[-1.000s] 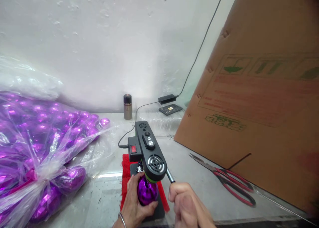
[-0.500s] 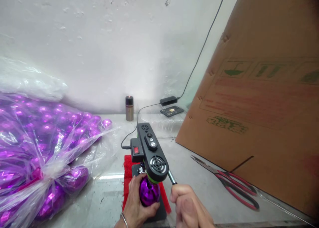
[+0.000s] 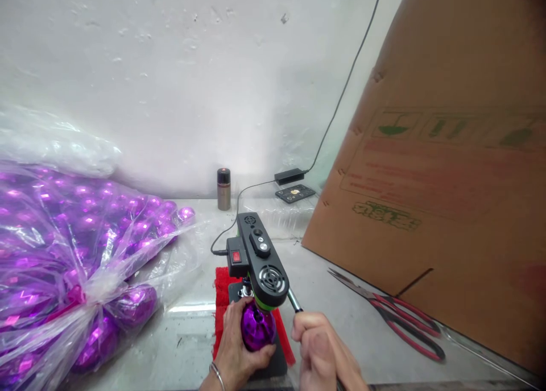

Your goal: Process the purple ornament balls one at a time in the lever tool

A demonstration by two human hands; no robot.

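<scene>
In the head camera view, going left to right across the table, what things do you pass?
Clear plastic bag of shiny purple ornaments → left hand holding a purple ball → black benchtop machine with a red switch → right hand on its lever → red-handled scissors → leaning brown cardboard sheet.

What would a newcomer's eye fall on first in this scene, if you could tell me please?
Most likely the big clear plastic bag stuffed with shiny purple baubles, filling the left side of the table. Next, at bottom centre, the left hand cups a single purple bauble under the head of a small black press machine, while the right hand grips its lever. A large cardboard box leans along the right, with red-handled scissors in front of it.
</scene>
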